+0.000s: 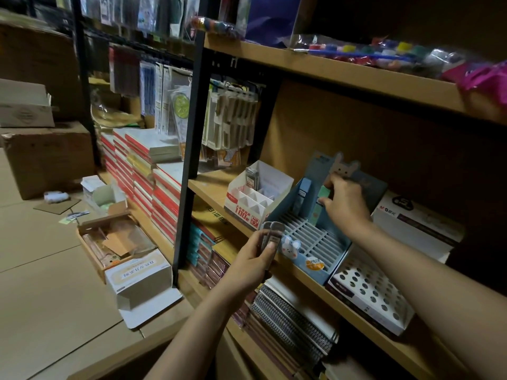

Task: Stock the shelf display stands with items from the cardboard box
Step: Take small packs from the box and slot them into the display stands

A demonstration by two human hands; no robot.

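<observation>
- Blue cardboard display stand with a slotted grid [310, 237] sits on the wooden shelf [211, 187], mostly unfilled.
- Right hand [345, 204] pinches a green slim pack [323, 194] at the stand's back row, probably seating it; dim light blurs the contact.
- Left hand [252, 264] grips several grey slim packs [271, 234] just beside the stand's front.
- Risk: a tilted pack could jam between slots, or the left bundle could fan out and drop.
</observation>
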